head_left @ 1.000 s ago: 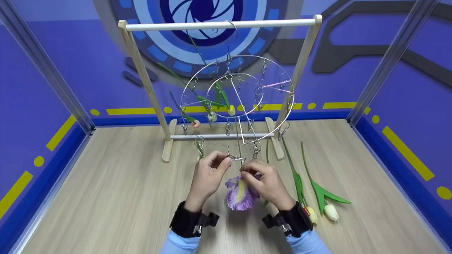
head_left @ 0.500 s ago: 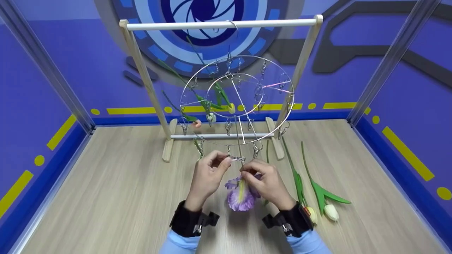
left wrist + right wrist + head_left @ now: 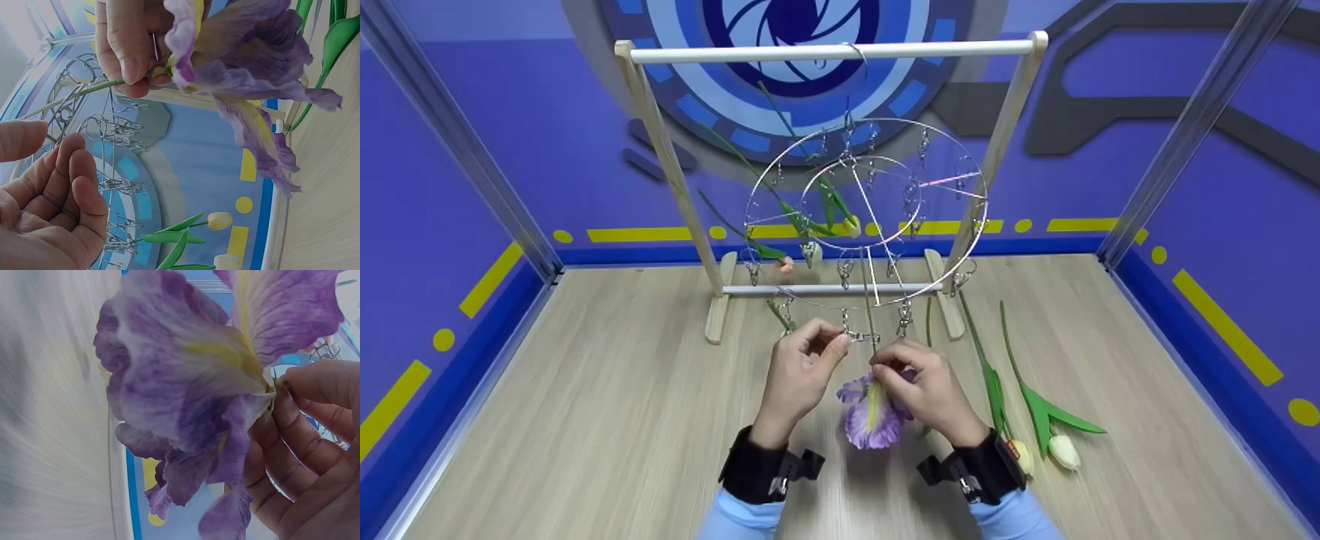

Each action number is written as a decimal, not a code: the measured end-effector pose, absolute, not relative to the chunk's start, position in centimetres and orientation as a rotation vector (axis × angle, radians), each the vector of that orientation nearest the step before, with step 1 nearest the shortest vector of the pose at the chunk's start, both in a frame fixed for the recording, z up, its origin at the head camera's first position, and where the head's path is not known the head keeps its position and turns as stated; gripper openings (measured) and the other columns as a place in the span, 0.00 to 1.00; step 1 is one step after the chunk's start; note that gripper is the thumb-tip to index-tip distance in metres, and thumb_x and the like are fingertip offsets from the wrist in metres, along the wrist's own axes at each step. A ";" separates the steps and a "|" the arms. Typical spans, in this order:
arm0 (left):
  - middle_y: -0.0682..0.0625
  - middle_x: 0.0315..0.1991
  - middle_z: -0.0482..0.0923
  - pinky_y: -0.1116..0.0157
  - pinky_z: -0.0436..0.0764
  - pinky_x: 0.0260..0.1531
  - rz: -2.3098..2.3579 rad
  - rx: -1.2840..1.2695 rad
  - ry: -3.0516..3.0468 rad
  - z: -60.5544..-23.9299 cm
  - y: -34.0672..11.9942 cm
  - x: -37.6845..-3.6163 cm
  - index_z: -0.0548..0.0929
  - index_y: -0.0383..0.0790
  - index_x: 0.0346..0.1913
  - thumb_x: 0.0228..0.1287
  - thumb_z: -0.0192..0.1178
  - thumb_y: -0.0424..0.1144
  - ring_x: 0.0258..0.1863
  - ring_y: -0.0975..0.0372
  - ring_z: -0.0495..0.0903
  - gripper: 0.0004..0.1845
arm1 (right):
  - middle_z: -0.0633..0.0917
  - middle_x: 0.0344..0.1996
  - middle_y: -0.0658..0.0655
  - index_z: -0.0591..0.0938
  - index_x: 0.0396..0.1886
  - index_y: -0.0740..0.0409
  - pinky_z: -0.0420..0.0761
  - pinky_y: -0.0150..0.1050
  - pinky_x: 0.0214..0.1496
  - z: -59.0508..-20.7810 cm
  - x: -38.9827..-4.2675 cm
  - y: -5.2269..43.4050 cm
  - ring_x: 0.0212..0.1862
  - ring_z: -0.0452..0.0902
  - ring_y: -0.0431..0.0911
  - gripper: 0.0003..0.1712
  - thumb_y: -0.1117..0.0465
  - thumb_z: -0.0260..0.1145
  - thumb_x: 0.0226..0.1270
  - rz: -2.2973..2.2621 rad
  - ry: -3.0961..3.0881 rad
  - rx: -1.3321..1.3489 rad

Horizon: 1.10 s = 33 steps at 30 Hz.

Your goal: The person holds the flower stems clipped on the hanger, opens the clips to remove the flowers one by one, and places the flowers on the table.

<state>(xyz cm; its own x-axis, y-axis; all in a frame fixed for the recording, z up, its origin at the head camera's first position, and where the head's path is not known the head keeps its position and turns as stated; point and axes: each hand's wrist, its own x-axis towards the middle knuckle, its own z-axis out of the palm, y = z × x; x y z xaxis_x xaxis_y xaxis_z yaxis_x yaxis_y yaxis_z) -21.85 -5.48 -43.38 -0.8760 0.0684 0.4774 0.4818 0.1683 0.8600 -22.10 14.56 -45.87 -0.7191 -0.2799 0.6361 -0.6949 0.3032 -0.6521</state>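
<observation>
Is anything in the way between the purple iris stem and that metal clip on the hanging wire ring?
Nothing visible. The right hand pinches the purple iris stem just below the metal clip, which the left hand pinches.

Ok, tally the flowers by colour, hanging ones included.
Purple: 1, the iris held in the right hand.
White: 1, the tulip lying on the table.
Yellow: 2, one tulip lying on the table, one hanging tulip.
Pink: 1, hanging bud.
Total: 5.
</observation>
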 end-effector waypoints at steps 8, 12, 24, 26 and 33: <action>0.48 0.29 0.85 0.67 0.78 0.33 -1.760 -0.525 -2.114 -43.4 -5.6 -21.8 0.85 0.37 0.36 0.70 0.67 0.35 0.28 0.64 0.79 0.05 | 0.87 0.33 0.54 0.88 0.35 0.60 0.82 0.33 0.35 -45.9 -22.1 14.6 0.34 0.81 0.42 0.07 0.74 0.72 0.61 1.389 -2.190 0.866; 0.48 0.29 0.84 0.67 0.78 0.33 -1.754 -0.530 -2.103 -43.4 -5.7 -21.8 0.85 0.37 0.35 0.69 0.67 0.35 0.28 0.64 0.79 0.05 | 0.88 0.33 0.54 0.88 0.35 0.58 0.82 0.33 0.35 -45.9 -22.1 14.7 0.33 0.81 0.41 0.08 0.74 0.72 0.62 1.394 -2.194 0.864; 0.47 0.29 0.84 0.68 0.78 0.32 -1.740 -0.551 -2.073 -43.4 -5.7 -21.8 0.85 0.37 0.35 0.69 0.66 0.34 0.28 0.65 0.79 0.05 | 0.88 0.33 0.52 0.88 0.35 0.59 0.84 0.35 0.35 -46.0 -22.2 14.8 0.32 0.82 0.44 0.08 0.75 0.70 0.62 1.389 -2.199 0.856; 0.47 0.29 0.84 0.67 0.78 0.32 -1.741 -0.548 -2.077 -43.3 -5.7 -21.8 0.85 0.37 0.35 0.69 0.67 0.34 0.28 0.64 0.79 0.04 | 0.88 0.33 0.53 0.88 0.35 0.59 0.84 0.35 0.35 -46.0 -22.2 14.9 0.32 0.82 0.43 0.07 0.74 0.71 0.63 1.391 -2.203 0.857; 0.49 0.29 0.85 0.67 0.78 0.32 -1.736 -0.530 -2.097 -43.3 -5.7 -21.9 0.86 0.37 0.37 0.70 0.66 0.35 0.28 0.64 0.79 0.04 | 0.88 0.32 0.55 0.88 0.35 0.59 0.83 0.36 0.36 -45.9 -22.2 14.9 0.33 0.82 0.44 0.04 0.71 0.71 0.64 1.351 -2.196 0.864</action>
